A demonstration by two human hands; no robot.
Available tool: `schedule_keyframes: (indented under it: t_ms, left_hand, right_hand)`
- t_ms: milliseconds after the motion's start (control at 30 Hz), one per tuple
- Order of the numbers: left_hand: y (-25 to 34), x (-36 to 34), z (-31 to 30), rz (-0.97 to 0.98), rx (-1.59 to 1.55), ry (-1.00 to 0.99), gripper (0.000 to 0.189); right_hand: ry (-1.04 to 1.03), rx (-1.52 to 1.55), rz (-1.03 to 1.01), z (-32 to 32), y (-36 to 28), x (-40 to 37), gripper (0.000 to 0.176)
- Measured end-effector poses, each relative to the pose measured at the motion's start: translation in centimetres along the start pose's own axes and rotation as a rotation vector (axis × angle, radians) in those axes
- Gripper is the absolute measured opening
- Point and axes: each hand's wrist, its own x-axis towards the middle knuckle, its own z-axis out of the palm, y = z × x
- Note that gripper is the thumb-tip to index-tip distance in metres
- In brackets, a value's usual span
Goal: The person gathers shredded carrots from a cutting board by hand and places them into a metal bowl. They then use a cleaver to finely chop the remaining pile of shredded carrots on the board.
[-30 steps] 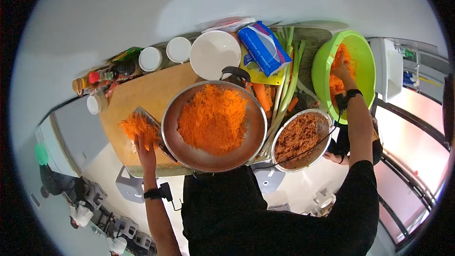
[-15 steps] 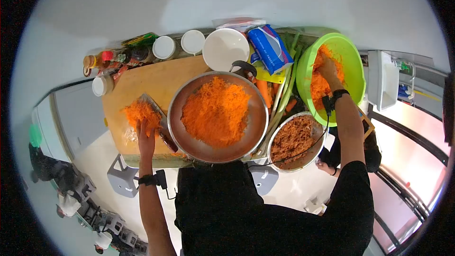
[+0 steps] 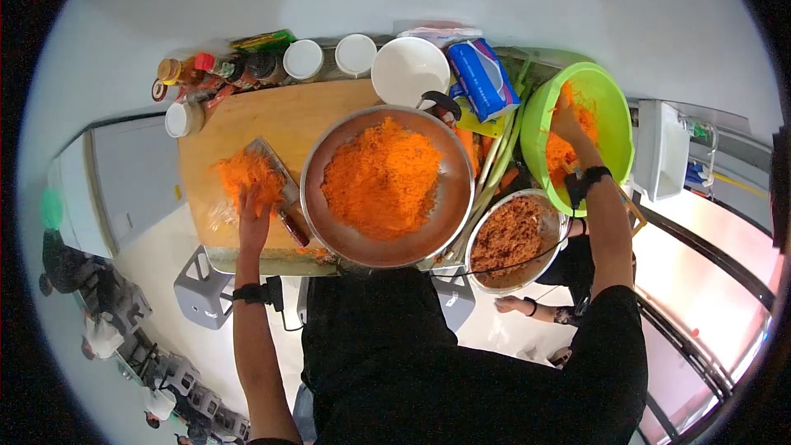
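My left hand lies against a pile of shredded carrot on the wooden cutting board, its fingers stretched apart. Beside that pile rests a cleaver with a dark handle. My right hand reaches down into the green basin, among more shredded carrot; its fingertips are hidden there. Between my hands stands a wide metal pan with a large mound of shredded carrot. A white bowl of brown minced filling sits in front of the basin.
Along the wall stand sauce bottles, white-lidded jars, a white bowl and a blue packet. Green onions lie right of the pan. Another person's hand shows below the filling bowl. A cable crosses that bowl.
The view has shifted slightly, so the tabletop sits a little higher. Both my hands stay at their carrot piles. The other person's hand and forearm have moved left into fuller view.
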Motion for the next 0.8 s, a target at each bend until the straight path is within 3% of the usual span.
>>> schedule_keyframes:
  t_ms: [133, 233, 433, 467, 533, 600, 667, 700, 767, 800]
  left_hand:
    - [-0.2, 0.2, 0.2, 0.031, -0.145, -0.001, 0.058]
    - [0.4, -0.1, 0.1, 0.031, -0.078, 0.018, 0.055]
    - [-0.3, 0.6, 0.1, -0.004, -0.022, 0.007, 0.051]
    - [-0.3, 0.6, 0.1, -0.003, -0.020, 0.013, 0.051]
    - [-0.6, 0.8, 0.5, -0.011, -0.115, 0.001, 0.052]
    - [-3.2, 1.1, 2.6, 0.076, -0.006, 0.047, 0.052]
    - [-4.6, 0.8, 2.3, 0.149, 0.113, 0.106, 0.052]
    - [-3.3, 0.6, 2.4, 0.122, 0.076, 0.129, 0.051]
    - [-1.3, -0.1, 1.7, 0.101, 0.043, 0.154, 0.050]
    - [-0.3, -0.2, 1.2, 0.116, 0.027, 0.172, 0.049]
  right_hand:
    - [-0.118, -0.254, 0.262, 2.0, 0.3, 0.1, 0.073]
    - [-0.197, -0.272, 0.318, 3.2, 0.1, 0.7, 0.073]
    - [-0.401, -0.054, 0.376, 0.3, 0.7, 2.1, 0.073]
    - [-0.396, -0.051, 0.372, -0.2, 0.5, 1.7, 0.073]
    - [-0.186, 0.275, 0.232, -1.4, 2.2, 0.0, 0.071]
    - [-0.328, -0.673, -0.022, -0.2, 10.7, -1.3, 0.071]
    - [-0.036, 0.493, 0.386, -5.4, -0.8, -2.0, 0.064]
    - [-0.040, 0.504, 0.372, -5.7, -1.7, -2.6, 0.064]
    - [-0.049, 0.104, 0.506, -6.8, -1.2, -4.2, 0.061]
    - [-0.041, 0.107, 0.505, -7.0, -1.3, -4.8, 0.061]
